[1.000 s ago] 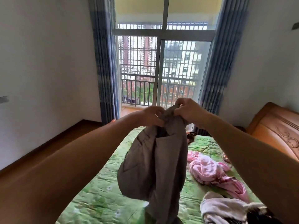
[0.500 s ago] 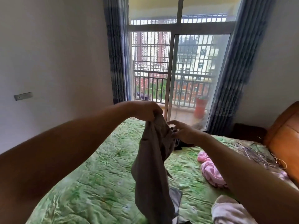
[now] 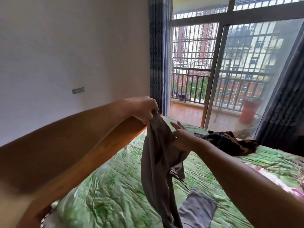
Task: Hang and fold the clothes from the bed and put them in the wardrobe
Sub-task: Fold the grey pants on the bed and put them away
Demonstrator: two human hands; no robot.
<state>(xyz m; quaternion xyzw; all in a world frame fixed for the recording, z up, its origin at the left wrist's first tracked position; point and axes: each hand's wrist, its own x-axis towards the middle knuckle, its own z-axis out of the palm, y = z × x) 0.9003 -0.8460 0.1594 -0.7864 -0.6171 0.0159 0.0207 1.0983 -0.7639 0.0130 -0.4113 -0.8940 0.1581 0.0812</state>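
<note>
While pinched at its top edge in the curled left hand (image 3: 144, 111), held high over the green bed cover (image 3: 105, 195), probably to let the grey-brown garment (image 3: 156, 170) drop straight and show its shape; right hand (image 3: 182, 139) laid against its side, fingers straight, gripping nothing, seemingly to spread it; limp, creased, bunched midway

The left hand (image 3: 144, 111) grips the grey garment (image 3: 156, 162) at its top; the right hand (image 3: 184, 139), fingers straight, touches it just below.

Home bedroom: quilted bed (image 3: 107, 195), curtains (image 3: 156, 55)
</note>
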